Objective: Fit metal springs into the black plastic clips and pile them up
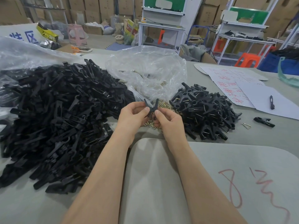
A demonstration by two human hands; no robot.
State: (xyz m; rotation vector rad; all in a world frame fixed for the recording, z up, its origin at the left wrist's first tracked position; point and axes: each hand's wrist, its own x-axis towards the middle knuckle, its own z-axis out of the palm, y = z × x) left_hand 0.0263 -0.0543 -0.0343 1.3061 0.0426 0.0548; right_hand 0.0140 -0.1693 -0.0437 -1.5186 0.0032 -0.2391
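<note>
My left hand (pixel 131 115) and my right hand (pixel 169 122) together pinch one black plastic clip (pixel 151 105) above the table, its two ends spread in a V pointing up. Under my hands lies a scatter of brass-coloured metal springs (pixel 163 105). A large heap of loose black clip halves (pixel 56 113) fills the table's left side. To the right of my hands sits a smaller pile of assembled clips (pixel 208 113) with springs showing in them.
A crumpled clear plastic bag (pixel 145 71) lies behind the springs. At right: one clip (pixel 264 121), a loose spring (pixel 246 125), papers with red writing (pixel 229 84) and a pen (pixel 271 102). A grey board (pixel 210 183) covers the near table. Shelves, boxes and stools stand behind.
</note>
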